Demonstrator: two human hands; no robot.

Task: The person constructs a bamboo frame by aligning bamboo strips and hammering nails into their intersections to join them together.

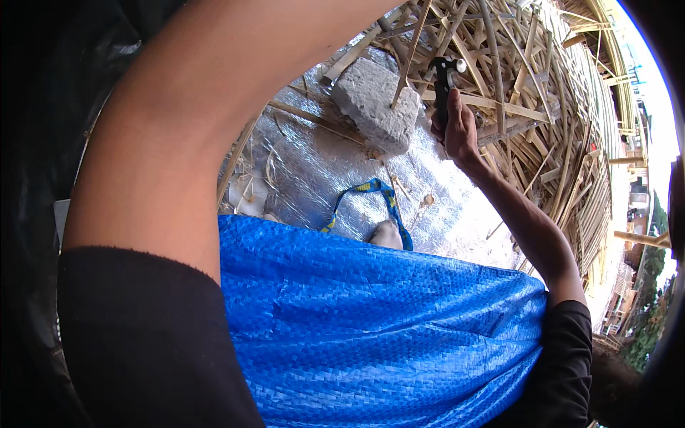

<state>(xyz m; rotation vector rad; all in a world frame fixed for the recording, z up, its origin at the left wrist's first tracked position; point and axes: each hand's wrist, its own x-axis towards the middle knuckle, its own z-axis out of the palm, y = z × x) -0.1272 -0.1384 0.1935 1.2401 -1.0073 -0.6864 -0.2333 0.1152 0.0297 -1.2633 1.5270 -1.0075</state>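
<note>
My right hand is wrapped round a hammer with a black head and a pale striking face, raised beside a rough grey stone block. Rising from the block's top is a thin bamboo strip, its lower end against the stone and its upper end cut off by the picture's edge. My left forearm sweeps across the upper left and out at the top, so the left hand cannot be seen. Blue woven plastic sheeting covers my lap.
A silvery foil sheet lies under the block. A blue and yellow strap curls beside a pale rounded object at the sheeting's edge. Split bamboo strips pile up along the right and far side.
</note>
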